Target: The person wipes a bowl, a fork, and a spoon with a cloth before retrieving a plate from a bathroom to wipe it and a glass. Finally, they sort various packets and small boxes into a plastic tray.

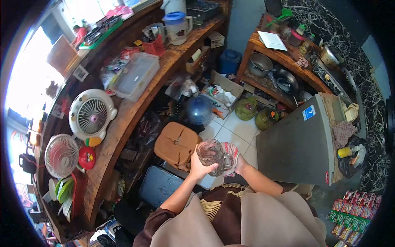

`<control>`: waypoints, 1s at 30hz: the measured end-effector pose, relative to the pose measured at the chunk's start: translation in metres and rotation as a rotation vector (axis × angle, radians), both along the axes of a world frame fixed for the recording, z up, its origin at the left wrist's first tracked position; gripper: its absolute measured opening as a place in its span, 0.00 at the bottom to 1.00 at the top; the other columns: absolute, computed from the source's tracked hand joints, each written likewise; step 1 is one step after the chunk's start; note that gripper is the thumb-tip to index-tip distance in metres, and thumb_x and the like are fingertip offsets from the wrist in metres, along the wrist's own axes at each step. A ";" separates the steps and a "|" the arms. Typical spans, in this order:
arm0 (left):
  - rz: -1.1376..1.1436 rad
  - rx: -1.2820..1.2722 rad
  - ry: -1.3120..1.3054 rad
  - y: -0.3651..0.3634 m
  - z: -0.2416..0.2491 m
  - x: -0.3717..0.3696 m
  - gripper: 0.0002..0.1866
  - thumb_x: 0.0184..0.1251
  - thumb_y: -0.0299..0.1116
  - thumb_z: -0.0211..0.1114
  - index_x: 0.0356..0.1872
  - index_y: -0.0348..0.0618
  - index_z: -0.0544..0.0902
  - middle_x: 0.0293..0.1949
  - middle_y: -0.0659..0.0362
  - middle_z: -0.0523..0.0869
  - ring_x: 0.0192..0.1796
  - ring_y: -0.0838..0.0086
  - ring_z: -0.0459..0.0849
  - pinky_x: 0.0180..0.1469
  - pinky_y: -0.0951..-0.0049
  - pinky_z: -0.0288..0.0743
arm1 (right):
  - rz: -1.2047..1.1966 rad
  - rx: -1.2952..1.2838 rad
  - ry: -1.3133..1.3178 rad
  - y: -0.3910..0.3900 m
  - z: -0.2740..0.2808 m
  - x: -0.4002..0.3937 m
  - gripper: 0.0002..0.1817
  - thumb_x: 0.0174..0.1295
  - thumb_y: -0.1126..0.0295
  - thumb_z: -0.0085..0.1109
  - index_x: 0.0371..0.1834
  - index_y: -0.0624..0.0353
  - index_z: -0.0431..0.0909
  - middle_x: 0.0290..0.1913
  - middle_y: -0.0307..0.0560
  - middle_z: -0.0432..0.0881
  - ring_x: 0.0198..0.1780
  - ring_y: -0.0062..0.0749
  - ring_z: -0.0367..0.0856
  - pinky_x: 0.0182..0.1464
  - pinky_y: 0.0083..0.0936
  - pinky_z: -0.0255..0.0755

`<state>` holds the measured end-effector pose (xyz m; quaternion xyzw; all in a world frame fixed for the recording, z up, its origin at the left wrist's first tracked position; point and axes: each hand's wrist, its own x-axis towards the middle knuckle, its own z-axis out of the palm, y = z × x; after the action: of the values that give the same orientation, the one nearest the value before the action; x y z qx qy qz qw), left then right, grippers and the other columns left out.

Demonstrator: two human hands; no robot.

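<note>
Just in front of my body, my left hand (198, 166) is wrapped round a clear glass (209, 152), its thumb lying across the lower side. The glass is tilted, with its open rim toward me. My right hand (240, 165) presses a red-and-white checked cloth (233, 151) against the other end of the glass. Most of the right fingers are hidden behind the cloth. Below the hands are a cracked brown stool top (176, 142) and a dark wet tray (158, 185).
A curved wooden counter (123, 119) on the left carries a fan (92, 113), a plastic box (138, 76) and a pitcher (177, 29). On the right stands a grey fridge (294, 144). Green coconuts (246, 108) and a blue water jug (199, 110) sit on the floor ahead.
</note>
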<state>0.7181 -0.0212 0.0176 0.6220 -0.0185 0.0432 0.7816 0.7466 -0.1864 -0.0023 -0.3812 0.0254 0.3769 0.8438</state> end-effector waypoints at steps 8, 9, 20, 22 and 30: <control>0.131 0.040 -0.287 -0.101 0.010 0.116 0.44 0.31 0.43 0.74 0.53 0.35 0.64 0.49 0.53 0.73 0.52 0.68 0.72 0.54 0.68 0.65 | -0.002 0.097 -0.180 -0.092 -0.016 0.112 0.28 0.62 0.52 0.42 0.61 0.57 0.60 0.54 0.43 0.72 0.51 0.28 0.73 0.53 0.30 0.69; 0.189 -0.046 -0.283 -0.117 0.012 0.131 0.45 0.31 0.44 0.75 0.53 0.34 0.64 0.50 0.53 0.72 0.53 0.68 0.71 0.54 0.68 0.66 | -0.002 0.156 -0.132 -0.098 -0.024 0.129 0.28 0.62 0.52 0.42 0.60 0.57 0.61 0.54 0.42 0.72 0.51 0.28 0.73 0.53 0.30 0.68; 0.331 0.256 -0.201 -0.132 0.026 0.269 0.44 0.27 0.34 0.77 0.53 0.35 0.65 0.46 0.54 0.75 0.49 0.70 0.74 0.53 0.69 0.68 | -0.199 0.171 -0.033 -0.130 0.010 0.260 0.24 0.64 0.53 0.38 0.58 0.55 0.64 0.54 0.43 0.71 0.52 0.32 0.72 0.53 0.33 0.67; 0.360 0.366 -0.150 -0.118 0.027 0.296 0.42 0.27 0.34 0.77 0.51 0.35 0.67 0.45 0.54 0.76 0.48 0.70 0.75 0.52 0.69 0.69 | -0.233 0.124 0.102 -0.118 0.021 0.286 0.21 0.66 0.58 0.37 0.59 0.54 0.63 0.57 0.41 0.68 0.55 0.30 0.69 0.58 0.28 0.61; 0.598 0.469 -0.137 -0.025 0.002 0.551 0.41 0.28 0.38 0.78 0.50 0.37 0.70 0.46 0.53 0.77 0.49 0.68 0.76 0.52 0.71 0.68 | -0.338 -0.031 -0.076 -0.099 0.035 0.391 0.23 0.66 0.62 0.34 0.60 0.62 0.61 0.60 0.44 0.66 0.59 0.32 0.66 0.61 0.31 0.58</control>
<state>1.2689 -0.0462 0.0196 0.7576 0.1021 0.3055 0.5677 1.1379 -0.2857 0.0330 -0.3985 0.0631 0.2146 0.8895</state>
